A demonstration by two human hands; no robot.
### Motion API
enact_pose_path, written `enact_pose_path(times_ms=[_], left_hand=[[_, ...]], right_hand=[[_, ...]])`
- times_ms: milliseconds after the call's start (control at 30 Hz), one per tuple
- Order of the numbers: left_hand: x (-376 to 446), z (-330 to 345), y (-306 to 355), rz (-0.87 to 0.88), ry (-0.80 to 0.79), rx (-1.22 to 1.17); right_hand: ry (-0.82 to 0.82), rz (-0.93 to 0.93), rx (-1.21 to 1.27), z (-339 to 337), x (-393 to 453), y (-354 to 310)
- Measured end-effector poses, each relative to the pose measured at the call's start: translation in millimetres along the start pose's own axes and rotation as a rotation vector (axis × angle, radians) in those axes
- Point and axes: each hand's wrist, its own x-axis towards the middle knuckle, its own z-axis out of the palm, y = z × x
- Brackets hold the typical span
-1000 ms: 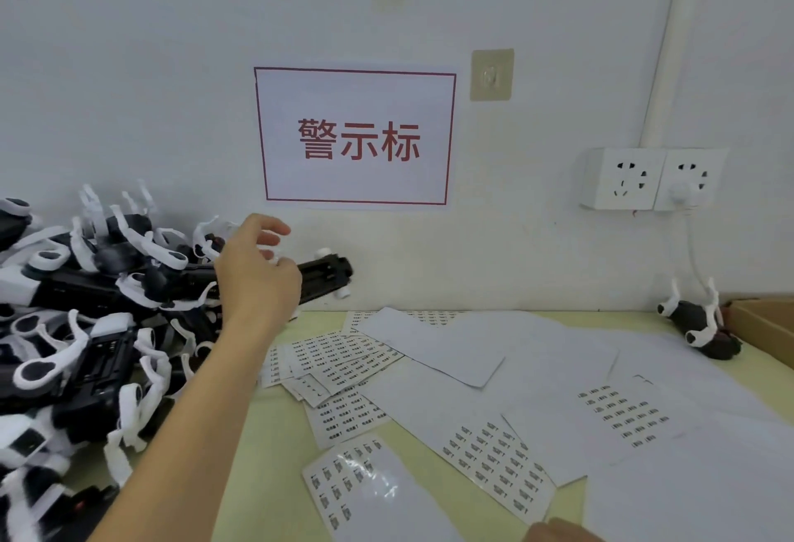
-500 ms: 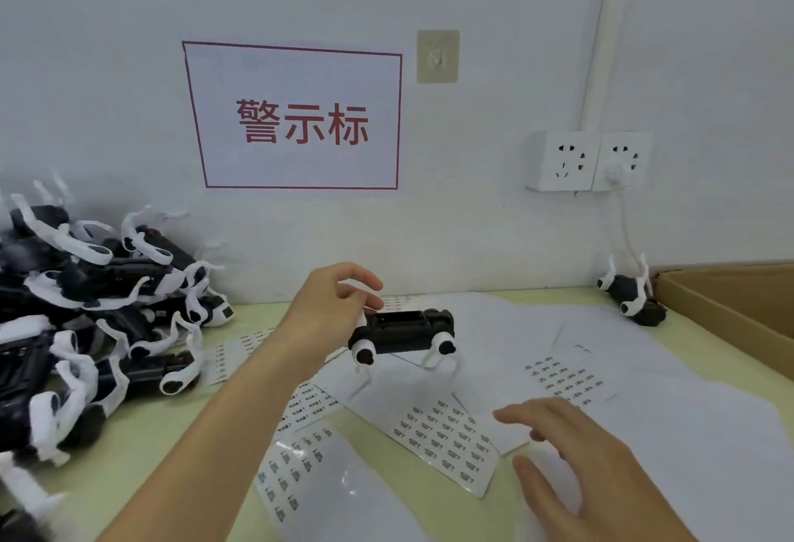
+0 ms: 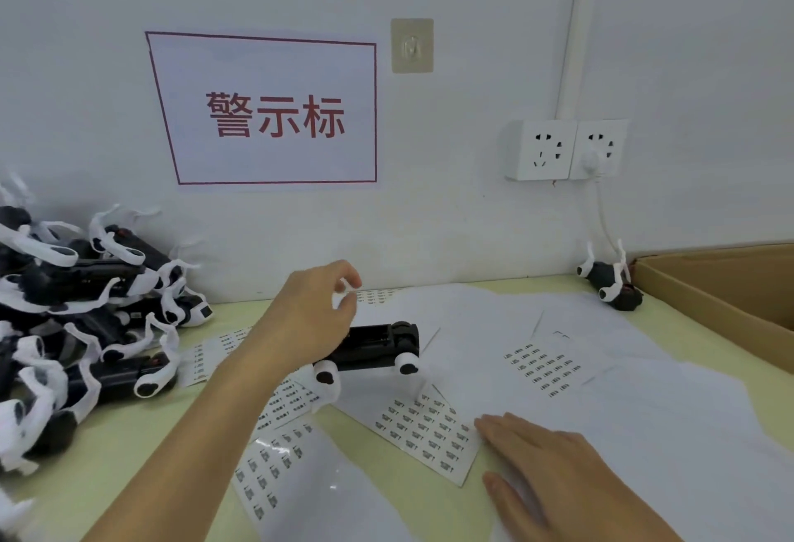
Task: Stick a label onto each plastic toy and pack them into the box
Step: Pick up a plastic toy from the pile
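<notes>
Black-and-white plastic toys (image 3: 86, 326) lie heaped at the far left of my pale yellow-green worktop (image 3: 129, 447), their white legs sticking out at all angles. Just right of the heap, my left hand (image 3: 309, 318) reaches over 1 black plastic toy with white legs (image 3: 378, 346); that toy stands upright on the scattered papers and its rear end is hidden behind my palm. The grip of my left hand is loosely spread, thumb and forefinger curled above the toy, and I cannot tell whether the palm touches it. White sheets of small printed labels (image 3: 425, 434) lie under and in front of the toy. My right hand (image 3: 554, 468) rests flat on the papers, fingers spread, fingertips at the near edge of a label sheet. Farther right, near the wall, 1 more black-and-white toy (image 3: 612, 279) lies beside the brown cardboard box (image 3: 713, 288) at the worktop's right edge.
</notes>
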Motion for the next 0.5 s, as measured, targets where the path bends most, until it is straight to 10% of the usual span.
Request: enact_pose_path(times_ms=[200,500], left_hand=[[-19.6,29.6,52.6,0.307,-0.114,0.078],[-8.6,8.0,14.2,0.056,-0.419,0.389]], right_hand=[[0.113,-0.058,0.100,7.4,-0.8,18.4],[0.093,-0.011,-0.025,-1.7,4.3,18.5]])
